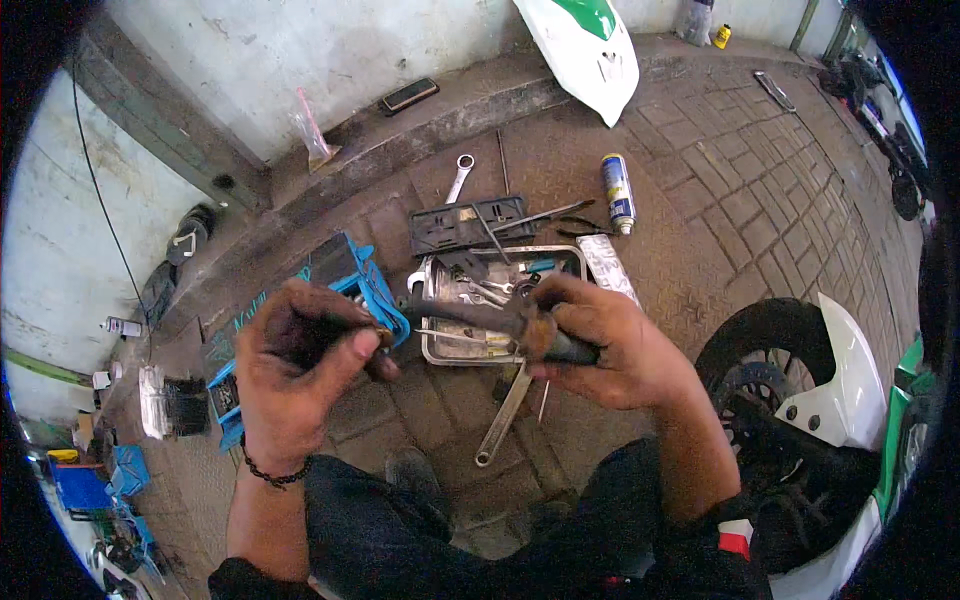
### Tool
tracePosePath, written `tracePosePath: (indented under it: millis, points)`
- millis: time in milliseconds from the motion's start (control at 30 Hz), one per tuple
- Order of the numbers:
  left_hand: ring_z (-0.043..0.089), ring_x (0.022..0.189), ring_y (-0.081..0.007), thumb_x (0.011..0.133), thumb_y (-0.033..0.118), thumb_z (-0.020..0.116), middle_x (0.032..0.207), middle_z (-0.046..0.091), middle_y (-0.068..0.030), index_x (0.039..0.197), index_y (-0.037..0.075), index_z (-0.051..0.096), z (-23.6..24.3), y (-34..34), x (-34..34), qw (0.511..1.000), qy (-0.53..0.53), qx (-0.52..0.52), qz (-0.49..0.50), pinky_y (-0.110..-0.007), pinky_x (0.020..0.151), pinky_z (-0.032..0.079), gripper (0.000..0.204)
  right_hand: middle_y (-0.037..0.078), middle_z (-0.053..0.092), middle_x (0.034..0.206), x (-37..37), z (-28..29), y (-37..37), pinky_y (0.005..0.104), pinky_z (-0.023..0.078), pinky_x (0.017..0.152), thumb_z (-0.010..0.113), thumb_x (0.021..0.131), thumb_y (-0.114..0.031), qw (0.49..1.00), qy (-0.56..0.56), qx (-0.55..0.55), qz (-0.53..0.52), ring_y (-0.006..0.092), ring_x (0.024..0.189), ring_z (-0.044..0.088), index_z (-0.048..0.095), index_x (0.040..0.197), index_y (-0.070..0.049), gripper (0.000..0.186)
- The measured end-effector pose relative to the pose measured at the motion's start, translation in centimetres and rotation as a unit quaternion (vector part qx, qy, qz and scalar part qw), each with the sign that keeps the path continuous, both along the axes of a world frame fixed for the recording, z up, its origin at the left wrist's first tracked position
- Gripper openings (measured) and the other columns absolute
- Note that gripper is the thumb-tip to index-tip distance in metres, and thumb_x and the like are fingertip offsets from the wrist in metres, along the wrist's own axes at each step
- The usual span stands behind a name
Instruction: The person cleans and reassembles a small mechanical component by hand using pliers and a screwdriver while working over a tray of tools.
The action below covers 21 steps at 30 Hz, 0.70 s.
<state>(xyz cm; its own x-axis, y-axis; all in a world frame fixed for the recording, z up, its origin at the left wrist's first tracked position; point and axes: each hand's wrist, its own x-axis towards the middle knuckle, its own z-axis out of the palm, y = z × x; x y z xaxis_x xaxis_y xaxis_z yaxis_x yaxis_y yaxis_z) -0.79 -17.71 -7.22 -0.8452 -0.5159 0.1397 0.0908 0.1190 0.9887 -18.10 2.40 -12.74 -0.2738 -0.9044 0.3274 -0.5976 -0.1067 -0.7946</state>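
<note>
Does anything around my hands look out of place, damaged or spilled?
A long wrench lies on the floor, its visible length outside the metal tray that holds other tools, so it looks strayed. The dark cylindrical part in your right hand has a rusty-brown patch, possibly corrosion or dirt. I see no clear spill.

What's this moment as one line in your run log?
Left hand: curled, contents unclear | right hand: gripping dark rod-like part | metal tray: holding tools

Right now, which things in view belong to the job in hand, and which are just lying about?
Likely part of the job: dark tubular part in the right hand; tool tray; long wrench at the tray's near side.

Seemingly just lying about: phone; white-and-green panel; small yellow container.
</note>
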Motion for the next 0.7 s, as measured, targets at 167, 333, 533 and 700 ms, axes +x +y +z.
tracePosePath:
  millis: [167, 333, 533, 700]
  points:
    - [0.063, 0.062, -0.0196, 0.077, 0.006, 0.070, 0.077, 0.065, -0.0133, 0.090, -0.005, 0.060, 0.9, 0.4, -0.5, 0.996, -0.051, 0.076, 0.006, -0.030, 0.055, 0.054, 0.020, 0.009, 0.056, 0.108, 1.0, 0.6, -0.1, 0.0440, 0.039, 0.088, 0.065, 0.072, -0.012, 0.912, 0.362, 0.001, -0.193, 0.0288, 0.102, 0.051, 0.061, 0.096, -0.005, 0.026]
    - [0.063, 0.059, -0.0200, 0.076, 0.008, 0.071, 0.073, 0.065, -0.0137, 0.086, -0.006, 0.063, 1.0, 0.1, -0.3, 0.988, -0.081, 0.126, 0.022, -0.030, 0.053, 0.053, 0.019, 0.005, 0.058, 0.105, 1.2, 0.1, -0.3, 0.0438, 0.039, 0.085, 0.066, 0.072, -0.013, 0.887, 0.343, -0.085, -0.297, 0.0269, 0.099, 0.054, 0.059, 0.104, -0.004, 0.034]
    - [0.062, 0.057, -0.0201, 0.076, 0.008, 0.071, 0.073, 0.065, -0.0138, 0.086, -0.006, 0.063, 1.0, -0.3, 0.0, 0.985, -0.091, 0.149, 0.005, -0.030, 0.051, 0.053, 0.020, 0.006, 0.059, 0.110, 0.9, 0.4, 0.4, 0.0426, 0.041, 0.077, 0.063, 0.072, -0.010, 0.866, 0.416, -0.102, -0.258, 0.0285, 0.096, 0.055, 0.061, 0.099, -0.004, 0.027]
    - [0.061, 0.056, -0.0200, 0.076, 0.009, 0.071, 0.072, 0.065, -0.0137, 0.086, -0.006, 0.064, 1.1, -0.3, 0.0, 0.983, -0.095, 0.154, 0.011, -0.030, 0.050, 0.052, 0.019, 0.006, 0.060, 0.108, 1.3, 0.5, 0.1, 0.0411, 0.041, 0.075, 0.064, 0.068, -0.013, 0.876, 0.382, -0.109, -0.276, 0.0276, 0.092, 0.056, 0.063, 0.096, -0.003, 0.029]
